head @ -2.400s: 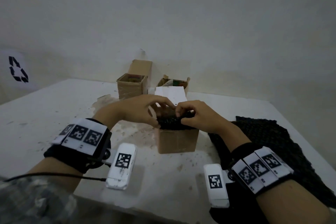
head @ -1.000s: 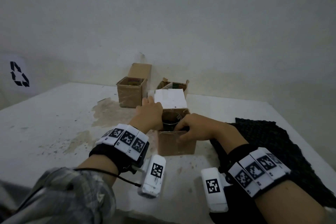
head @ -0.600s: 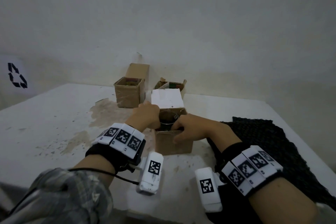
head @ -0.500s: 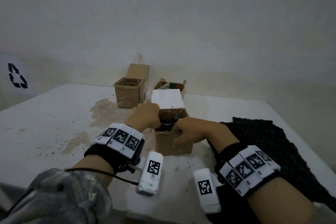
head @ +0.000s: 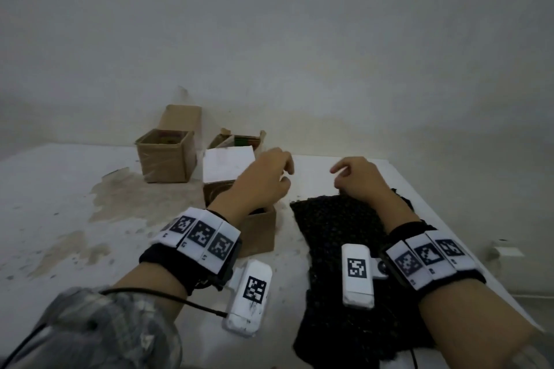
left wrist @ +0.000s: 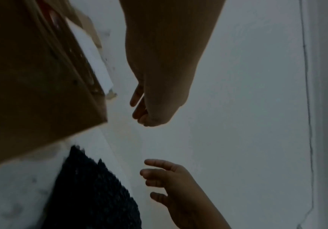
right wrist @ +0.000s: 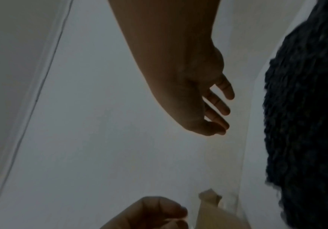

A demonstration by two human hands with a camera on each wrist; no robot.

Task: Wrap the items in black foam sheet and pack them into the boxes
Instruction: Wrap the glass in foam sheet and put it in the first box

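The near cardboard box (head: 260,232) stands open with its white flap (head: 228,163) raised at the back. My left forearm hides most of its dark inside. My left hand (head: 284,174) hovers past the box's right rim, fingers loosely curled and holding nothing. A black foam sheet (head: 341,246) lies flat to the right of the box. Over its far edge my right hand (head: 338,174) hangs with relaxed fingers, also holding nothing. The left wrist view shows the box (left wrist: 32,74), the foam sheet (left wrist: 92,193) and both hands apart. In the right wrist view my right hand's fingers (right wrist: 223,106) are spread beside the foam sheet (right wrist: 306,108).
Two more open cardboard boxes stand at the back, one on the left (head: 165,156) and one behind the white flap (head: 239,141). The white table (head: 60,204) is stained on its left half. Its right edge runs close beside the foam sheet.
Both hands have let go of the near box and moved right. The right hand now hangs over the foam sheet, and the left hand is beside the box's right rim.
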